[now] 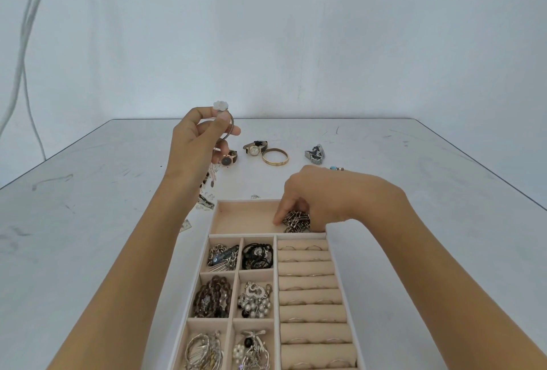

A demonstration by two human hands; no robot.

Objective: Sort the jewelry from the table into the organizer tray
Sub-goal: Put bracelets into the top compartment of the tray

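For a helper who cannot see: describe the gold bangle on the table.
On the pale grey table, look beyond the beige organizer tray. The gold metal bangle lies flat, right of the white-dialled wristwatch. It alone is a bare hoop, no dial.

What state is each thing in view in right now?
Left grip, pinching the flower bangle, raised above the table.
Right grip, curled round the chain bracelet inside the far compartment of the tray.
Gold bangle, lying flat on the table, unsorted.
Brown watch, on the table, unsorted.
Black-strap watch, on the table, unsorted.
Tray, small compartments filled, far compartment mostly bare.
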